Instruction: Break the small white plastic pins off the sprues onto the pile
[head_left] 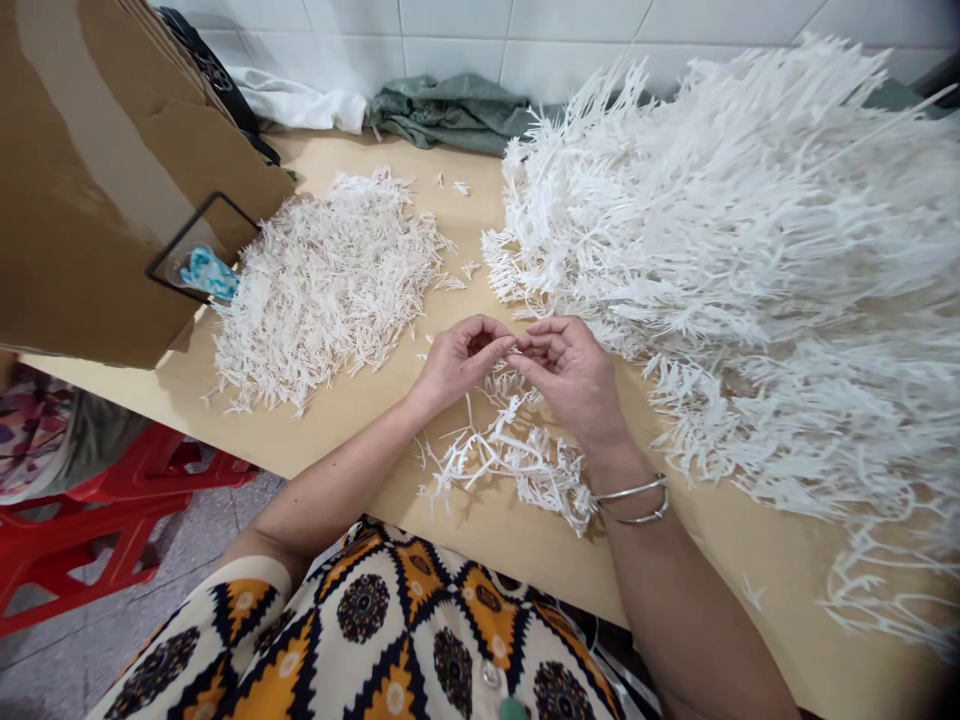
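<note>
My left hand [459, 365] and my right hand [576, 380] meet over the table, thumbs and forefingers pinched together at a small white branched sprig [514, 350], mostly covered by the fingertips. Just below them lies a small heap of white, thin-branched stems [487, 455], plastic-looking, some long and forked. To the left of my hands spreads a low pile of short white sprigs [330, 285]. A much taller mass of long white branched stems [720, 220] rises at the right.
A cardboard box [82, 180] stands at the left, with a black wire frame and a blue-and-white item [208, 272] by its side. Dark green cloth [450, 110] runs along the tiled wall. Red stools [97, 540] stand on the floor left of the table [360, 440].
</note>
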